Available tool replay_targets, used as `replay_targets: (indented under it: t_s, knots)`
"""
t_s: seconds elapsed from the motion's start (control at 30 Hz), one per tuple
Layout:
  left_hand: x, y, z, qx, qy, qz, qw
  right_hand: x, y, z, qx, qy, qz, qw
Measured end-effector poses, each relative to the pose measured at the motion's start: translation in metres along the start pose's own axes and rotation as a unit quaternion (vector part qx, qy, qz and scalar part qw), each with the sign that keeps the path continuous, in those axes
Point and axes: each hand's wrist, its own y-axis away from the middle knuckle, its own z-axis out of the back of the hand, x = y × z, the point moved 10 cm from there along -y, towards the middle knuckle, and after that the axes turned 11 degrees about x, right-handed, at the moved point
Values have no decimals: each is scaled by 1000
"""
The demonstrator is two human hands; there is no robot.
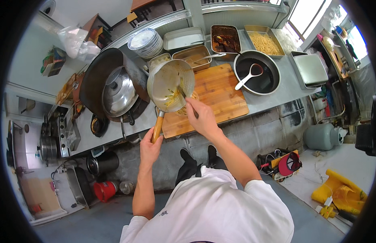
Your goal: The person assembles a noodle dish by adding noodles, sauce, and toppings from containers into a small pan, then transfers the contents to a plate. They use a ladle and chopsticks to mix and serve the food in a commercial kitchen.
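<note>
My left hand grips the wooden handle of a metal saucepan. The pan is tilted over a bamboo cutting board, its inside facing me. In my right hand is a dark, slim utensil, its tip inside the pan; its exact kind is unclear. Yellow-green shreds of food cling to the pan wall beside that tip. Pale noodles show on the board just past the pan's rim, mostly hidden by the pan and my right hand.
To the left, a metal wind guard surrounds a lidded pot. Stacked plates and a tray of dark sauce stand behind. Rightward are a bowl of dark liquid with a white ladle and a noodle tray.
</note>
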Motion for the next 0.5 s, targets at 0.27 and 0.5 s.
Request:
replay_targets:
  t_s: [0.27, 0.5]
  knots:
    - [0, 1, 11, -33, -65, -68, 995, -16, 13, -10, -19, -40, 6, 999]
    - [16, -10, 25, -32, -76, -40, 996, 23, 52, -35, 105, -152, 44, 982]
